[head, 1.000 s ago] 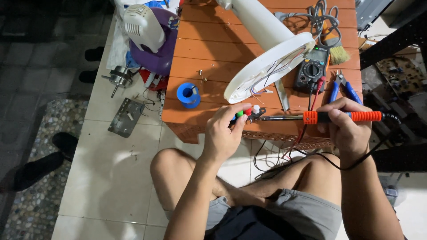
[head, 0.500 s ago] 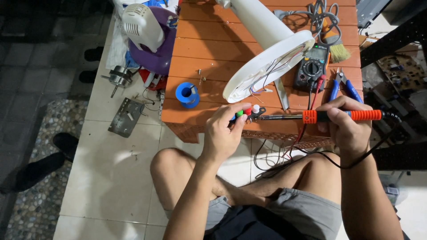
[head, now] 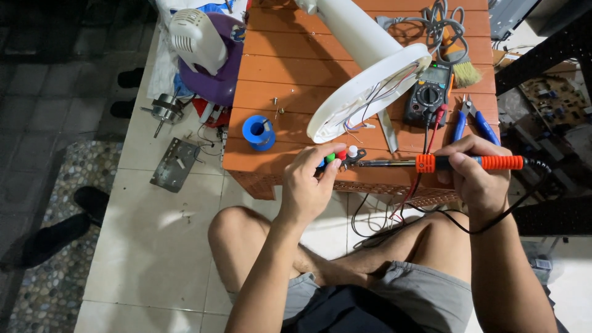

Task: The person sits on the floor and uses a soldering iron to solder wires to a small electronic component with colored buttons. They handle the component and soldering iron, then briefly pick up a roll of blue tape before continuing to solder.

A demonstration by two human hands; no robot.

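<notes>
I'm looking down at the orange table (head: pixel 290 68), and both hands are working at its near edge. My left hand (head: pixel 308 185) is curled tight around a small switch block (head: pixel 342 155) with green, red and white buttons, pinching it right at the table's front lip, forearm coming straight up from my lap. My right hand (head: pixel 478 176) is wrapped shut around the orange grip of the soldering iron (head: pixel 431 163), held level along the table's front edge, its metal tip pointing left and meeting the switch block. The wrist is bent inward, and the black cord trails off the handle's right end. Just behind the tip on the table, the white fan base (head: pixel 370 92) lies tilted with thin wires showing inside. A blue solder spool (head: pixel 258 131) sits toward the table's left front, a multimeter (head: pixel 428 94) and blue pliers (head: pixel 472 120) toward its right.
</notes>
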